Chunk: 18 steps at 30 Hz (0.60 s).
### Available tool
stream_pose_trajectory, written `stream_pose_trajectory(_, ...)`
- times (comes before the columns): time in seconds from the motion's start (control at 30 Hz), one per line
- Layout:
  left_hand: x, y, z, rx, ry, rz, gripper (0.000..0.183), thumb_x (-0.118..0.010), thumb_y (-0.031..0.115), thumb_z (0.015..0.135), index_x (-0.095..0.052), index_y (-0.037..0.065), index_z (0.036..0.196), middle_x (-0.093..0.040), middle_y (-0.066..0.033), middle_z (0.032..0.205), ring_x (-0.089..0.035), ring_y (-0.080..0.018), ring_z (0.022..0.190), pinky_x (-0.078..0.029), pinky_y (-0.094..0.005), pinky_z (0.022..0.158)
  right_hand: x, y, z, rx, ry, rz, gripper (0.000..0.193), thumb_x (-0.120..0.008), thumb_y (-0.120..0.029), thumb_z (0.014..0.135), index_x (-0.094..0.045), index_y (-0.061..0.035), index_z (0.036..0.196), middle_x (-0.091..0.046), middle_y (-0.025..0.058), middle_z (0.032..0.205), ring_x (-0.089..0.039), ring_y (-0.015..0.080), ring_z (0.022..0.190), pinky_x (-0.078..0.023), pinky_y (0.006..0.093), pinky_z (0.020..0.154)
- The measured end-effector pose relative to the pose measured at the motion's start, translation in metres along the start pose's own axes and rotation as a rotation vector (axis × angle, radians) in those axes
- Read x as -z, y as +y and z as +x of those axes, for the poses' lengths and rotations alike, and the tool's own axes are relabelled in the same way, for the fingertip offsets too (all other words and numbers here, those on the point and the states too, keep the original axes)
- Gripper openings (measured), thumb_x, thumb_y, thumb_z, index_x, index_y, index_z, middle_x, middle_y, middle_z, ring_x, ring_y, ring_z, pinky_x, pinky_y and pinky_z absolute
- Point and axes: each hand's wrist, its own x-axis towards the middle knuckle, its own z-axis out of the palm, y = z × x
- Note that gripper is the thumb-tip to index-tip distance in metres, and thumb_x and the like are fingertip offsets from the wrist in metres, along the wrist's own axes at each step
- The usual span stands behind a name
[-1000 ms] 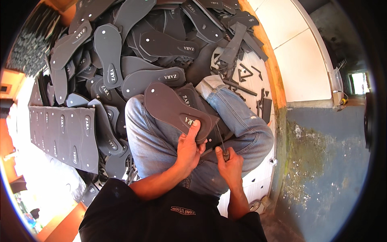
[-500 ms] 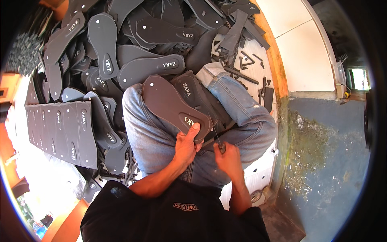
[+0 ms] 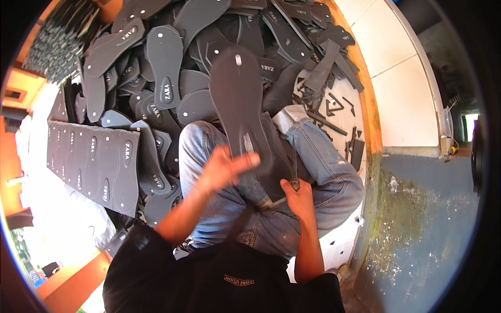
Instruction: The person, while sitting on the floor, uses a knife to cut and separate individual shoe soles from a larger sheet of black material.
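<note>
So, biggest thing here is the pile (image 3: 164, 65) of dark grey soles, heaped all over the area past the person's knees. Off to the right there's a grey-blue wall (image 3: 428, 208) with a patchy greenish stain, and white tiles (image 3: 399, 99) beyond it. The person sits with legs folded in faded jeans (image 3: 326, 177), black shirt (image 3: 177, 276) at the bottom. Left of the knees is a sheet (image 3: 112, 167) with several sole shapes marked on it, tilted against the heap. The main sole (image 3: 237, 99) is up over the lap, round wide end pointing away toward the pile, pretty blurry. More dark pieces (image 3: 274, 182) sit on the lap under it. Left hand (image 3: 216, 172) is at the near end of that sole, thumb side stretched across it, but it's smeared too, so I can't tell if the fingers actually grip it or are loose. Right hand (image 3: 300, 201) is clear enough: fingers curled round the handle of a thin tool (image 3: 295, 183), shaft pointing away from the body, just beside the lap pieces. Smallest are the black scraps (image 3: 327, 125) scattered past the right knee.
</note>
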Motion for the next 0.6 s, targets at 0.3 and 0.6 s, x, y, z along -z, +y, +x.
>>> stream_pose_trajectory(0.3, 0.073, -0.028, 0.132, -0.418, 0.333, 0.166, 0.044, -0.066, 0.033, 0.083, -0.058, 0.0, 0.111, -0.063, -0.0076, 0.095, -0.06, -0.0184, 0.088, -0.047, -0.032, 0.081, -0.02, -0.001, 0.019, 0.134, 0.171, 0.072, 0.033, -0.063, -0.027, 0.086, -0.059, 0.004, 0.074, -0.052, 0.0122, 0.055, -0.051, 0.0241, 0.051, -0.041, 0.0371, 0.054)
stream_pose_trajectory(0.6, 0.014, -0.087, 0.14, -0.285, 0.297, 0.682, 0.048, -0.065, 0.038, 0.08, -0.06, -0.001, 0.109, -0.063, -0.0171, 0.096, -0.062, -0.0311, 0.088, -0.046, -0.0375, 0.083, -0.027, 0.037, 0.026, 0.142, 0.244, 0.175, 0.029, -0.063, -0.025, 0.088, -0.061, 0.0033, 0.08, -0.059, 0.0046, 0.062, -0.052, 0.0107, 0.053, -0.041, 0.0263, 0.049)
